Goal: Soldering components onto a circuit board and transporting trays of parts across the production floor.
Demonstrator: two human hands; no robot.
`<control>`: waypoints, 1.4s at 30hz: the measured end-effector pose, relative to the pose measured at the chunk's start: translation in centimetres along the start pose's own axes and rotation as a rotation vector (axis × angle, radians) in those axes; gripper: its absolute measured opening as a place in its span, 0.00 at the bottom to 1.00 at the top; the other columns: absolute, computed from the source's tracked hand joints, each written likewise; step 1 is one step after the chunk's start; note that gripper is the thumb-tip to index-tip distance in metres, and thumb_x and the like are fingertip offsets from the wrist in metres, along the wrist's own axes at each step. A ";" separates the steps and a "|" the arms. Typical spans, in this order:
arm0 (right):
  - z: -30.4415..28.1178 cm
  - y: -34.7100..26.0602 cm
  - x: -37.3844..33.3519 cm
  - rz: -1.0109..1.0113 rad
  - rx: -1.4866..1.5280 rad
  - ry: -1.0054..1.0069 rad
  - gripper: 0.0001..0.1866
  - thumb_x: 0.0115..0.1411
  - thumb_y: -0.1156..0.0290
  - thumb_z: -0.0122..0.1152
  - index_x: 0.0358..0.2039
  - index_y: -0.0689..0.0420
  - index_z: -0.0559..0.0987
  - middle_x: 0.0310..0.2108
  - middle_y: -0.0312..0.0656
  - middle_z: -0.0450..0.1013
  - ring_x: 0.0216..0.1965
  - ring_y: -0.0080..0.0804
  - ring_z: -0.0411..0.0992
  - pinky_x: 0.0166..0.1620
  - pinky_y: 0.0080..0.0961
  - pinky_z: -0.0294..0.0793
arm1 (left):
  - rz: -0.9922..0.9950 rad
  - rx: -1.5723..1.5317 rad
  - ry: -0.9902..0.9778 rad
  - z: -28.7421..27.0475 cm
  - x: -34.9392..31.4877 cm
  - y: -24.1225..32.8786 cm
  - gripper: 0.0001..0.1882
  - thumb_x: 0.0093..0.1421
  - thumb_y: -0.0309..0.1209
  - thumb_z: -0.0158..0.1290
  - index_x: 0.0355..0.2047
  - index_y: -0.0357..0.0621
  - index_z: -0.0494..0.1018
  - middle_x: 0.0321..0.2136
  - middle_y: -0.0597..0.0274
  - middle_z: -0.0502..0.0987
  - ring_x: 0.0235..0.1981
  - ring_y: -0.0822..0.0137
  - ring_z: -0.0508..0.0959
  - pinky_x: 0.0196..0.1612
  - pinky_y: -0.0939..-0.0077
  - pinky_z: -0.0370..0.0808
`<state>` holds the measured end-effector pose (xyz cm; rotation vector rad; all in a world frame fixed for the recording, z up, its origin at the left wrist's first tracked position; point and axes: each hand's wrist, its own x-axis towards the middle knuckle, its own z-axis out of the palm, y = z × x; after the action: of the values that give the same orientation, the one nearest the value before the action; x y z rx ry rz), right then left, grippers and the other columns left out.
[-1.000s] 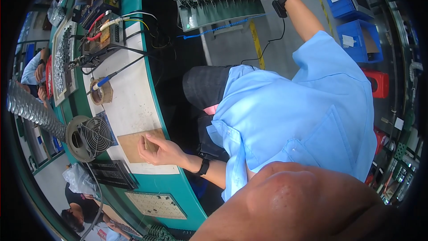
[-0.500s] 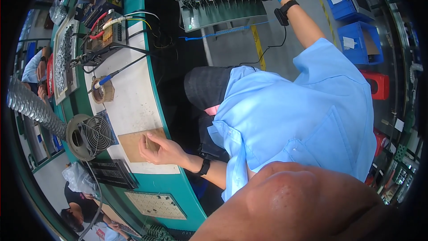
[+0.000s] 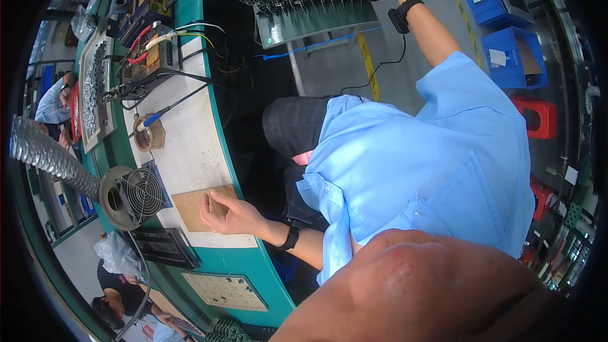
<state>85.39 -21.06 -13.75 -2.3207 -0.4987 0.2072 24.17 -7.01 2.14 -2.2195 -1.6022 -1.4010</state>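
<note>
One hand (image 3: pixel 229 215) near table edge (image 3: pixel 265 265)

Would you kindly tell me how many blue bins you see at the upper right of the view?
2: the upper bin near the picture's top edge, and the lower bin just below it. Others may be hidden or out of frame.

The bent silver ribbed hose (image 3: pixel 47 158) has a crinkled, shiny metallic surface, while the flat brown rectangular board (image 3: pixel 188 209) looks matt. The light-blue short-sleeved shirt (image 3: pixel 430 152) is creased matt cloth; the green-topped desk (image 3: pixel 269 275) appears smooth.
</note>
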 end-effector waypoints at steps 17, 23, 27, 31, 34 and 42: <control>2.6 8.5 0.0 -0.086 0.139 0.161 0.22 0.71 0.53 0.51 0.36 0.59 0.83 0.27 0.45 0.81 0.27 0.38 0.80 0.36 0.37 0.77 | 0.035 0.045 -0.026 0.0 -0.5 1.8 0.16 0.67 0.38 0.59 0.42 0.34 0.80 0.39 0.50 0.82 0.42 0.53 0.80 0.45 0.61 0.78; 5.4 13.9 -2.4 0.061 0.132 0.273 0.24 0.71 0.50 0.51 0.36 0.60 0.83 0.30 0.45 0.82 0.30 0.40 0.80 0.37 0.37 0.77 | -0.014 0.064 -0.035 0.7 -1.4 4.6 0.18 0.68 0.39 0.58 0.42 0.31 0.79 0.40 0.47 0.81 0.42 0.52 0.80 0.47 0.59 0.79; 8.4 10.4 -7.7 0.042 0.281 0.273 0.25 0.71 0.50 0.52 0.31 0.60 0.81 0.27 0.50 0.79 0.31 0.47 0.79 0.36 0.40 0.75 | -0.069 0.104 -0.014 0.3 -1.0 5.3 0.20 0.68 0.41 0.58 0.45 0.30 0.77 0.43 0.45 0.80 0.43 0.50 0.80 0.49 0.58 0.78; 8.5 9.3 -12.5 -0.012 0.462 0.071 0.24 0.71 0.52 0.54 0.30 0.61 0.80 0.25 0.52 0.77 0.30 0.47 0.78 0.35 0.39 0.74 | -0.086 0.112 -0.026 0.3 -2.9 7.3 0.23 0.68 0.42 0.57 0.47 0.30 0.76 0.46 0.44 0.79 0.45 0.48 0.80 0.52 0.57 0.77; 8.2 9.4 -14.4 -0.057 0.563 -0.042 0.23 0.71 0.53 0.54 0.30 0.61 0.80 0.24 0.51 0.77 0.28 0.43 0.77 0.34 0.38 0.74 | -0.066 0.146 -0.039 0.4 -4.2 9.7 0.24 0.68 0.43 0.57 0.48 0.30 0.75 0.47 0.43 0.78 0.48 0.47 0.78 0.54 0.56 0.76; 9.3 4.4 -16.4 -0.143 0.689 -0.343 0.22 0.71 0.54 0.54 0.30 0.60 0.82 0.24 0.49 0.77 0.29 0.45 0.77 0.36 0.39 0.74 | 0.084 0.275 -0.009 0.5 -3.7 10.1 0.21 0.65 0.38 0.60 0.46 0.27 0.77 0.41 0.43 0.81 0.42 0.51 0.80 0.46 0.62 0.76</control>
<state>68.99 -24.70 -23.40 -1.5749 -0.6382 0.6103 32.25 -14.00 3.63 -2.1080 -1.5742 -1.0776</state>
